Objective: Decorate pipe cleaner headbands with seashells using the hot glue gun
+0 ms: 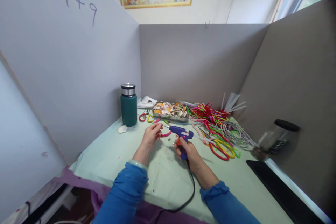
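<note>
My right hand is wrapped round the handle of a blue hot glue gun, whose nozzle points left. A clear glue stick sticks out of its back end. My left hand has its fingers pinched close to the nozzle tip; what they hold, if anything, is too small to make out. A pink curved piece of pipe cleaner shows just beyond the left fingers, and I cannot tell whether they touch it. The gun's black cord runs down over the table's front edge.
A metal tray of shells stands at the back, with a green bottle to its left and a white shell near it. Colourful pipe cleaners, grey wire and red-and-yellow-handled scissors lie right. A clear container stands far right.
</note>
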Tool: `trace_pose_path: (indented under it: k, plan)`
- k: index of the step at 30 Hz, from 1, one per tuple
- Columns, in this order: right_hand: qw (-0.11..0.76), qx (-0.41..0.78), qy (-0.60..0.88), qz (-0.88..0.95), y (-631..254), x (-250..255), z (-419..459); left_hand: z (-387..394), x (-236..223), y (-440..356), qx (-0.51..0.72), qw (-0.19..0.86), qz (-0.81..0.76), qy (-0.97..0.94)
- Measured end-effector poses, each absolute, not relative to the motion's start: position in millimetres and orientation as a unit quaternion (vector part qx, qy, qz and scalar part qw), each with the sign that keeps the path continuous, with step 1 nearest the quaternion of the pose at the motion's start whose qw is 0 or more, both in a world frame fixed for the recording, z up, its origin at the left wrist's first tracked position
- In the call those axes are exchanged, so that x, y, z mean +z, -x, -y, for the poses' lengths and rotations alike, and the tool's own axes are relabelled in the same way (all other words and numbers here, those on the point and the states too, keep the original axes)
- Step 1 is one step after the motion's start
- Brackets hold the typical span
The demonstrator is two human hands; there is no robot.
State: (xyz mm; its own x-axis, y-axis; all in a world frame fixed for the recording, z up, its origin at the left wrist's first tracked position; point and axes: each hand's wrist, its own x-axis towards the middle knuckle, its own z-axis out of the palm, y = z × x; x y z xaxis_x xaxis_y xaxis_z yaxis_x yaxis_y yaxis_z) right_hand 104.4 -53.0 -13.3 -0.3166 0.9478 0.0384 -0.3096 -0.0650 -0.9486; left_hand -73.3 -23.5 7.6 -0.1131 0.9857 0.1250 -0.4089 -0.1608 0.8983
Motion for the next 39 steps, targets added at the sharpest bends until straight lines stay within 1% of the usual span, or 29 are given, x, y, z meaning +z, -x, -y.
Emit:
trace_pose_path:
  k: [4, 11, 16, 18, 20, 22, 23, 24, 25, 26, 27, 29, 31, 32, 34, 39]
  plan:
    - [0.479, 0.65, 0.323, 0.494, -104, -14, 53, 25, 9, 72, 0.646, 0.531, -0.373, -0.402]
    - [0.477, 0.651, 0.325, 0.493, -105, -16, 51, 20, 6, 77, 0.677, 0.491, -0.375, -0.401]
    - [0.475, 0.648, 0.332, 0.495, -105, -17, 51, 17, 6, 80, 0.675, 0.428, -0.463, -0.382]
    - [0.476, 0.647, 0.334, 0.494, -105, -16, 51, 18, 7, 86, 0.674, 0.345, -0.534, -0.377]
    - [0.484, 0.644, 0.336, 0.488, -105, -16, 51, 21, 9, 95, 0.681, 0.201, -0.605, -0.36]
    - [0.495, 0.642, 0.335, 0.48, -105, -16, 51, 24, 11, 104, 0.701, 0.065, -0.629, -0.33]
    - [0.501, 0.64, 0.334, 0.478, -105, -16, 51, 25, 12, 107, 0.713, 0.019, -0.626, -0.316]
    - [0.503, 0.638, 0.333, 0.478, -105, -17, 51, 26, 12, 108, 0.72, 0.0, -0.618, -0.318]
    - [0.503, 0.637, 0.333, 0.48, -104, -17, 51, 26, 12, 108, 0.722, 0.008, -0.608, -0.331]
    - [0.501, 0.636, 0.333, 0.484, -104, -17, 50, 26, 11, 105, 0.717, 0.045, -0.597, -0.358]
    - [0.5, 0.634, 0.333, 0.487, -104, -17, 50, 25, 10, 100, 0.704, 0.109, -0.582, -0.393]
    - [0.499, 0.632, 0.334, 0.49, -104, -17, 50, 23, 8, 89, 0.656, 0.277, -0.537, -0.452]
    - [0.501, 0.628, 0.335, 0.492, -104, -16, 51, 21, 5, 79, 0.639, 0.379, -0.486, -0.461]
    - [0.502, 0.626, 0.336, 0.493, -104, -15, 51, 21, 4, 75, 0.636, 0.405, -0.469, -0.461]
    - [0.503, 0.62, 0.339, 0.498, -103, -14, 52, 22, 4, 72, 0.636, 0.424, -0.451, -0.462]
    - [0.505, 0.602, 0.353, 0.507, -102, -13, 53, 23, 7, 74, 0.628, 0.428, -0.444, -0.474]
